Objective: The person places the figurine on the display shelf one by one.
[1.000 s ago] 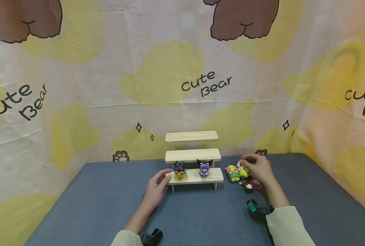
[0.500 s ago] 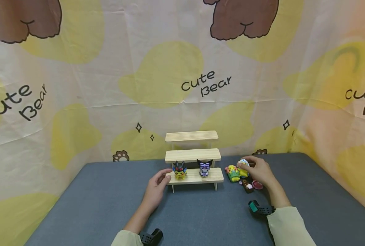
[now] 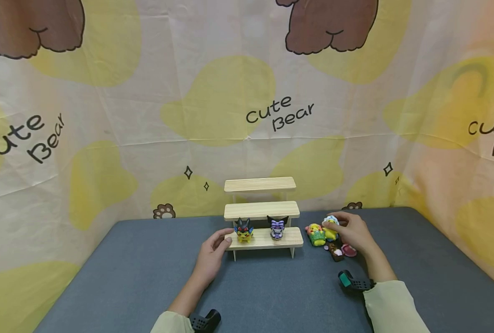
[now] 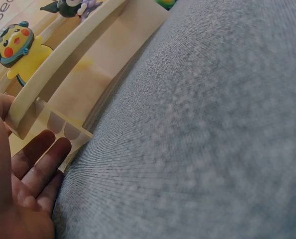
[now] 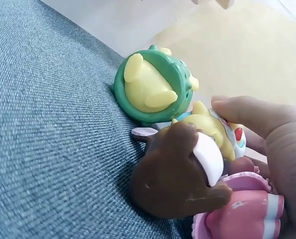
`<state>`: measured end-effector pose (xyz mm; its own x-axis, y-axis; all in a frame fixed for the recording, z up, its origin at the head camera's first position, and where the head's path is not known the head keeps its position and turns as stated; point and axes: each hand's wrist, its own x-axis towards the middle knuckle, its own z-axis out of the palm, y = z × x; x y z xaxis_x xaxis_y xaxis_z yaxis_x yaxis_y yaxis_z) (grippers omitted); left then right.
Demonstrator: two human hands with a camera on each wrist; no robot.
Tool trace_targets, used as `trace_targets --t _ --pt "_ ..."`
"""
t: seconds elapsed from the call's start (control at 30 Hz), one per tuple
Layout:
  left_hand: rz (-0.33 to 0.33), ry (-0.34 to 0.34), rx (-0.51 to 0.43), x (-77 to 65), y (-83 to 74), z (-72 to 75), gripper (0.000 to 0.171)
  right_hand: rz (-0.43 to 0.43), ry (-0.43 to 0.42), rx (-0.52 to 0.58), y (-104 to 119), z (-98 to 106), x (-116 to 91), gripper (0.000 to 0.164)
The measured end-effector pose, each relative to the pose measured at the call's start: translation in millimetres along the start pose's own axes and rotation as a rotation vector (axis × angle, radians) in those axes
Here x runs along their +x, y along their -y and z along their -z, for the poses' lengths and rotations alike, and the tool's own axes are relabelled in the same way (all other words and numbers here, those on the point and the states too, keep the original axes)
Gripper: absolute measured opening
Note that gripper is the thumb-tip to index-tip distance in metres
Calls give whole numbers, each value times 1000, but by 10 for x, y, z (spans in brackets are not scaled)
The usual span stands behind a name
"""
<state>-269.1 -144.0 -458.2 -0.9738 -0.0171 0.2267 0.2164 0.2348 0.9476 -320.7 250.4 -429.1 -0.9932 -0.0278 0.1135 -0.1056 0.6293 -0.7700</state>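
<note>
My left hand [image 3: 208, 259] holds the left end of the lowest shelf of a three-step wooden display stand [image 3: 261, 211]. In the left wrist view its thumb lies at the shelf's end, with other fingers below by the leg. On that shelf stand a yellow figurine with a dark eared hood [image 3: 243, 235] and a purple figurine with black ears [image 3: 277, 229]. At the right, my right hand [image 3: 355, 233] pinches a yellow figurine with a white-and-blue cap [image 5: 205, 124] between thumb and fingers. Close beside it lie a green-and-yellow figurine [image 5: 150, 89], a brown one [image 5: 162, 181] and a pink one [image 5: 245, 214].
The stand's upper two shelves rise behind the lowest one. A blue-grey cloth [image 3: 272, 291] covers the table. Behind the table hangs a printed curtain [image 3: 213, 101] with bears and lettering. Dark bands sit on both wrists.
My right hand has shifted slightly right and its fingers have closed on the capped yellow figurine, which has turned a little. The left hand and the stand have stayed in place.
</note>
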Motion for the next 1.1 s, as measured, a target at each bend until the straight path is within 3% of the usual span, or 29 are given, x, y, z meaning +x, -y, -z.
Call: trace_targets --t 0.47,0.67,1.1 --pt "-3 9 -16 6 12 0 31 38 -34 55 33 49 -11 53" --pt "-9 10 -15 2 11 1 31 115 -105 -17 118 97 -29 48" --pt "-1 5 -19 8 8 -1 31 166 -141 -59 316 165 -33 48"
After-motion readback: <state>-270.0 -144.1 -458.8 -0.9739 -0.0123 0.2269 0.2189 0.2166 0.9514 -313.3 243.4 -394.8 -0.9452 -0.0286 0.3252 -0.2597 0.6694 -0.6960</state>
